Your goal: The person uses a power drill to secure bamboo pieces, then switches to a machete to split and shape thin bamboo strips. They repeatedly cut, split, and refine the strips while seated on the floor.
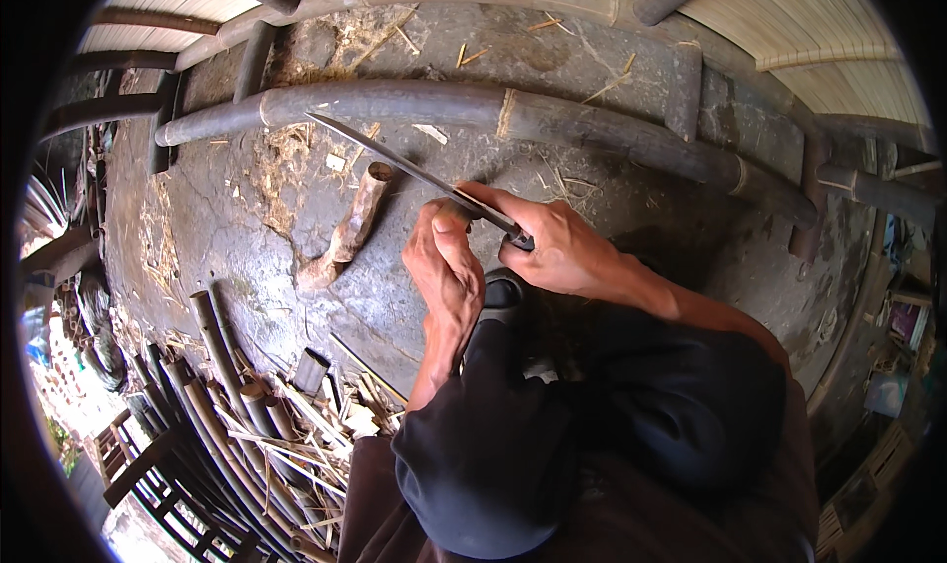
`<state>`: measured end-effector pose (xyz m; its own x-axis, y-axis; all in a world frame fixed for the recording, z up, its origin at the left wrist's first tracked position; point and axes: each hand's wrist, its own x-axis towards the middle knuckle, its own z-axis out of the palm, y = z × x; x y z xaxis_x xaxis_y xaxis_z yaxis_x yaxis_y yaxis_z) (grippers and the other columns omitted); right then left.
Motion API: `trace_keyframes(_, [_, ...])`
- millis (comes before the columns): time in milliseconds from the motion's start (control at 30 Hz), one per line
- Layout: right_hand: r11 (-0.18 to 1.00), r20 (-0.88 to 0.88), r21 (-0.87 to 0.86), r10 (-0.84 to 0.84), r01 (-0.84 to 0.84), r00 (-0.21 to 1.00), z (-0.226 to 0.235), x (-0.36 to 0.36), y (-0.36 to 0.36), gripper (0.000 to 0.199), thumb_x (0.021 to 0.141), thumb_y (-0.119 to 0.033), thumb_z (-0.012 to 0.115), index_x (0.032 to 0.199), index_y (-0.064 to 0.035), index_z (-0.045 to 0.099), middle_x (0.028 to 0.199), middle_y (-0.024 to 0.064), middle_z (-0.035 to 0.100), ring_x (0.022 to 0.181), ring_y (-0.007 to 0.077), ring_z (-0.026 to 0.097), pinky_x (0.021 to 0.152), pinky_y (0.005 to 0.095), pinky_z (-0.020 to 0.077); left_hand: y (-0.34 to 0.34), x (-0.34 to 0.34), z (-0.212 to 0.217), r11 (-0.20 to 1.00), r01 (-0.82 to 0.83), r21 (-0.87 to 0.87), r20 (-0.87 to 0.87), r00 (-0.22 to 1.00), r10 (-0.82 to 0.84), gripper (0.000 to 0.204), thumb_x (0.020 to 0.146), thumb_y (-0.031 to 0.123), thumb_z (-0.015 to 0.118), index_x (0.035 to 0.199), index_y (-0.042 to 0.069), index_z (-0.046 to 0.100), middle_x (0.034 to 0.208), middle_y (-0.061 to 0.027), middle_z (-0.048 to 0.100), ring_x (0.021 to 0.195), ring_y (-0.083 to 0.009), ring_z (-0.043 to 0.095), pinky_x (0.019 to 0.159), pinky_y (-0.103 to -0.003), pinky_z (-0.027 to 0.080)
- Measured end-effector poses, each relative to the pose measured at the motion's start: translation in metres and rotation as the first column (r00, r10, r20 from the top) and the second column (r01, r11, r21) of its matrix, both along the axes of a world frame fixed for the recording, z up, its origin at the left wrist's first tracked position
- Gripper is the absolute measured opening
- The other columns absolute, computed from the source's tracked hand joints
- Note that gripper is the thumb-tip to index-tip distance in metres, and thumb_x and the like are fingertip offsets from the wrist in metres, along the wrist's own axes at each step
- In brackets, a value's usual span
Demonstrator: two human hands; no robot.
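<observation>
A long, narrow knife [380, 151] slants across the middle, its tip toward the far left. My right hand [572, 242] is closed around its near end, where a dark part shows beside the thumb; the fingers hide most of the grip. My left hand [444, 252] is closed right beside the blade, touching or nearly touching my right fingers. A small dark piece shows at the left thumb, but I cannot make out what it is. Left of the hands, a crooked piece of wood [350, 223] with a cut end lies on the floor.
A thick bamboo pole [395, 102] runs across beyond the hands. Bamboo poles [212, 331] and split strips [340, 415] are heaped at the lower left. Wood chips [335, 162] and fibres litter the grey floor [247, 242]. My dark-clothed knees [483, 464] are close below the hands.
</observation>
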<state>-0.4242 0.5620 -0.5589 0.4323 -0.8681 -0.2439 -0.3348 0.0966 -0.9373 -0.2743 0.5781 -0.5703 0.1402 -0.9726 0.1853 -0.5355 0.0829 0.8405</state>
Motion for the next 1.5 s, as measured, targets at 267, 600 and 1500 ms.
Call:
trace_keyframes(267, [0.999, 0.008, 0.032, 0.013, -0.013, 1.0, 0.004, -0.004, -0.003, 0.062, 0.078, -0.007, 0.056, 0.138, -0.0173, 0.044, 0.093, 0.0216, 0.066, 0.076, 0.0378, 0.066, 0.065, 0.0434, 0.0507, 0.0, -0.001, -0.004, 1.0, -0.005, -0.006, -0.038, 0.999, 0.005, 0.056, 0.101, 0.044, 0.03, 0.09, -0.001, 0.059, 0.063, -0.0122, 0.054, 0.056, -0.0255, 0.055, 0.054, -0.036, 0.042])
trace_keyframes(600, [1.0, 0.011, -0.014, -0.009, 0.009, 1.0, -0.003, -0.006, -0.001, 0.066, 0.076, -0.005, 0.055, 0.139, -0.0191, 0.044, 0.09, 0.021, 0.066, 0.072, 0.0358, 0.066, 0.062, 0.0396, 0.0504, 0.001, -0.005, -0.001, 1.0, -0.007, -0.003, -0.037, 0.999, 0.007, 0.052, 0.102, 0.041, 0.03, 0.089, -0.001, 0.059, 0.064, -0.0126, 0.054, 0.055, -0.0263, 0.055, 0.054, -0.036, 0.043])
trace_keyframes(1500, [0.985, -0.193, 0.142, 0.121, -0.095, 0.974, -0.027, 0.002, -0.017, 0.057, 0.077, -0.014, 0.057, 0.134, -0.0084, 0.048, 0.086, 0.0285, 0.064, 0.081, 0.0426, 0.065, 0.071, 0.0447, 0.052, -0.026, 0.023, -0.008, 0.951, 0.226, -0.209, 0.166, 0.967, -0.194, 0.035, 0.072, 0.015, 0.079, 0.1, 0.003, 0.061, 0.098, -0.0124, 0.062, 0.095, -0.0267, 0.058, 0.085, -0.038, 0.043])
